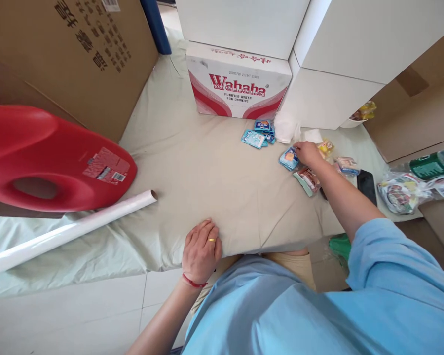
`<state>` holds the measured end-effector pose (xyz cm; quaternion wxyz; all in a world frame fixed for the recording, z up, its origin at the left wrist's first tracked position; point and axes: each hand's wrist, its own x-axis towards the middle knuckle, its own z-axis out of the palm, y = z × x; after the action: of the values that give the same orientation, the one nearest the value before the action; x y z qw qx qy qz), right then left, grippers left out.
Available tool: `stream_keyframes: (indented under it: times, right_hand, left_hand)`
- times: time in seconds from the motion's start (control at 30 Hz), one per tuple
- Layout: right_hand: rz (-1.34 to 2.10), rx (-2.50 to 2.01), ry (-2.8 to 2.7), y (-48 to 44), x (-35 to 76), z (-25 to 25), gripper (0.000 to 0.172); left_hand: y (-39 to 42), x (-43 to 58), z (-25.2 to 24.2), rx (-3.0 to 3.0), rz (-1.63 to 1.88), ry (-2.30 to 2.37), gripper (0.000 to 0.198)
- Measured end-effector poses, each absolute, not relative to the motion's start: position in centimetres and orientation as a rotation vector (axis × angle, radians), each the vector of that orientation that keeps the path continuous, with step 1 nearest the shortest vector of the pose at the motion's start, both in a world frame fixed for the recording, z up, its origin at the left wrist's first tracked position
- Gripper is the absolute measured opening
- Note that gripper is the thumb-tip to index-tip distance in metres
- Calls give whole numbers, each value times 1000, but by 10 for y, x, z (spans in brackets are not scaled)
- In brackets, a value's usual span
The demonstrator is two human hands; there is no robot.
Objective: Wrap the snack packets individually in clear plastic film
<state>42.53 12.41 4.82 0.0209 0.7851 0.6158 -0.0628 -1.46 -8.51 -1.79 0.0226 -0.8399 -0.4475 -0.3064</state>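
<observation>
My right hand [308, 154] reaches out to the right side of the cloth-covered table, its fingers closed on the edge of a small blue snack packet [288, 159]. Just left of it lies a loose pile of similar blue packets [259, 134]. Close under my right wrist are a brown and green packet [307, 181], a yellow packet [325, 147] and another small wrapped packet [348, 165]. My left hand [202, 249] lies palm down on the table's near edge, fingers resting on the cloth, holding nothing.
A Wahaha carton [239, 86] stands at the back against white cabinets. On the left are a red jug [59, 158], a white roll [77, 231] and a large cardboard box [81, 59]. A black object [366, 187], a bagged bundle [401, 193] and a green-labelled bottle [432, 165] lie right.
</observation>
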Motion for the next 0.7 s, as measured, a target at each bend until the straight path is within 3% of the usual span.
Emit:
stream_keyframes:
  times: [0.13, 0.27, 0.43, 0.57, 0.7]
  right_hand:
    - [65, 2361, 1971, 115, 417, 47, 36]
    - [269, 2691, 1853, 126, 448, 58, 41]
    - [124, 2822, 1527, 154, 491, 53, 46]
    - [56, 2813, 1449, 156, 498, 44, 27]
    - [180, 3108, 1660, 137, 488, 57, 26]
  left_hand:
    - [-85, -15, -19, -2586, -957, -1361, 26]
    - [-85, -14, -18, -2581, -937, -1371, 26]
    - [-85, -14, -18, -2590, -924, -1369, 26]
    - [-84, -14, -17, -2617, -990, -1410, 25]
    - [-81, -15, -4, -2639, -1291, -1605, 22]
